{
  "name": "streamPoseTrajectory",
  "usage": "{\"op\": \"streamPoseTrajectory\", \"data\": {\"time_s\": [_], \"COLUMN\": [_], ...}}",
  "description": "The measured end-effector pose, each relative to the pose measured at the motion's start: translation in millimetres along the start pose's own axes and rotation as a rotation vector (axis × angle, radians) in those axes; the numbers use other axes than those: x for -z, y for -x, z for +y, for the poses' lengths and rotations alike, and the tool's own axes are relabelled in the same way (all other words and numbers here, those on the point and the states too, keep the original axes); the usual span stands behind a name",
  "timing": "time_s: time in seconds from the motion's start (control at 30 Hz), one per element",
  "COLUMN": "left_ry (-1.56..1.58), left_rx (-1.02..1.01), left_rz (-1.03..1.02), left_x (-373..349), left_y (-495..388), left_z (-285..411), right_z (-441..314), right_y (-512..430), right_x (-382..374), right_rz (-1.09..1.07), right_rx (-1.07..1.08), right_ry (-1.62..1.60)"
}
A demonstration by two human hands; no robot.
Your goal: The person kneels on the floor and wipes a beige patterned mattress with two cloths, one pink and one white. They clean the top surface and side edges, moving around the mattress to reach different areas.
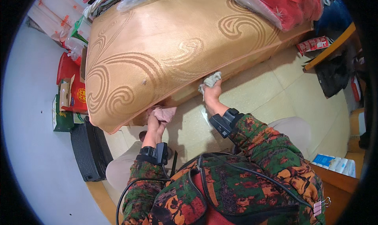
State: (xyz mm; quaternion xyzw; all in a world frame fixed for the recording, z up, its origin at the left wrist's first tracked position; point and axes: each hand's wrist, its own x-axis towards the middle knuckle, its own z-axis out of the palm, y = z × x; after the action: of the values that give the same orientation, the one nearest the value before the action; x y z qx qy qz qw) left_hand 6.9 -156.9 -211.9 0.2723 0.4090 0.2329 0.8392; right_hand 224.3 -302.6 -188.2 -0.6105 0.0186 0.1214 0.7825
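My left hand [155, 125] is closed on a pink cloth [166, 114] at the lower front side of a mattress-like piece covered in gold fabric [183, 27] with swirl patterns. Further right, my right hand [213, 93] grips a crumpled whitish cloth [212, 79] just below the piped edge of the same cover. Both cloths are near or against the side panel; actual contact is hard to make out. The fingers of each hand are partly hidden by cloth.
Folded clothes [103, 2] and a bagged red item [292, 6] lie on top. Gift boxes [78, 92] and a black case [90, 151] stand along the left wall. Pale floor tiles [254, 104] run below. A yellow wooden bar [330, 47] slants at right, above white rolls [335, 164].
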Motion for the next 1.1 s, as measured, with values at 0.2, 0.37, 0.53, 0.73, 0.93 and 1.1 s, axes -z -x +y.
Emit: {"op": "streamPoseTrajectory", "data": {"time_s": [0.2,0.37,0.53,0.73,0.93,1.1], "left_ry": [-0.456,-0.565,-0.465,-0.320,-0.229,-0.542], "left_rx": [0.341,0.377,0.266,-0.177,-0.328,-0.707], "left_rz": [-0.291,-0.473,-0.625,-0.487,-0.365,-0.146], "left_x": [-45.7,-80.1,-104.2,-115.0,-109.7,-106.9], "left_y": [46.2,80.4,122.5,155.3,113.1,44.1], "left_z": [0.2,20.4,78.6,161.3,207.0,204.9], "right_z": [-63.5,-126.8,-193.6,-223.1,-241.9,-225.8], "right_y": [22.4,27.8,12.5,-6.3,-59.2,-88.5], "right_x": [42.2,67.6,77.9,63.5,30.4,8.4], "right_rz": [-0.538,-0.770,-0.823,-0.834,-0.970,-0.277], "right_rx": [-0.594,-0.604,-0.491,-0.356,-0.226,1.101], "right_ry": [0.213,0.499,0.343,0.088,-0.183,0.935]}}
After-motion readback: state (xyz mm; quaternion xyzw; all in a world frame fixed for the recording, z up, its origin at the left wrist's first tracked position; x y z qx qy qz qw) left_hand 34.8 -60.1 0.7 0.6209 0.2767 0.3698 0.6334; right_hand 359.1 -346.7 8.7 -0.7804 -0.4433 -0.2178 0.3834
